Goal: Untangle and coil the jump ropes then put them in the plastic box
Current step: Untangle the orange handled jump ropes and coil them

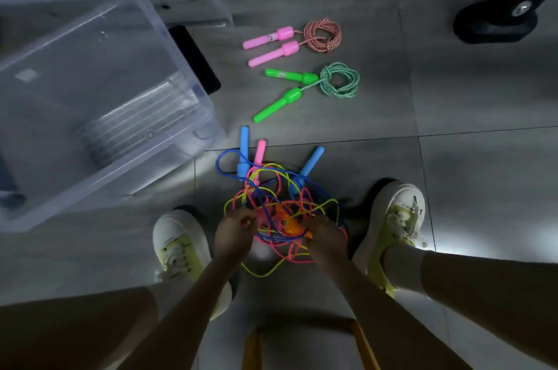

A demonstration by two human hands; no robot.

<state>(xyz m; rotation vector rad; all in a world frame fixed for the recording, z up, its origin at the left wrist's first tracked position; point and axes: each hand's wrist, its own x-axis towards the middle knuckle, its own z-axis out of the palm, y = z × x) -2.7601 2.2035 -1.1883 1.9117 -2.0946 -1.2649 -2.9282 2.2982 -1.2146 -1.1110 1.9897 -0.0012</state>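
Two bare forearms reach down between the knees, over the yellow wooden frame of a stool (253, 350) at the bottom edge. The left hand (234, 230) has its fingers curled, pinching thin cords at the left side of the tangle (280, 188). The right hand (327, 236) is curled round cords at the right side, just beside an orange handle (291, 227).

The tangle lies on the grey floor (468, 188) between two white shoes (178, 245). It is a loose knot of blue, pink and yellow cords. Two blue handles (244, 152) and a pink handle (259, 153) stick out from its far side.

Beyond it lies a green rope (339, 81), coiled, with its two handles spread toward the left. Farther still is a pink rope (323, 35), also coiled, with its handles side by side. Both are apart from the tangle. The clear box (99, 103) stands open on the floor to the left, with none of the ropes inside.
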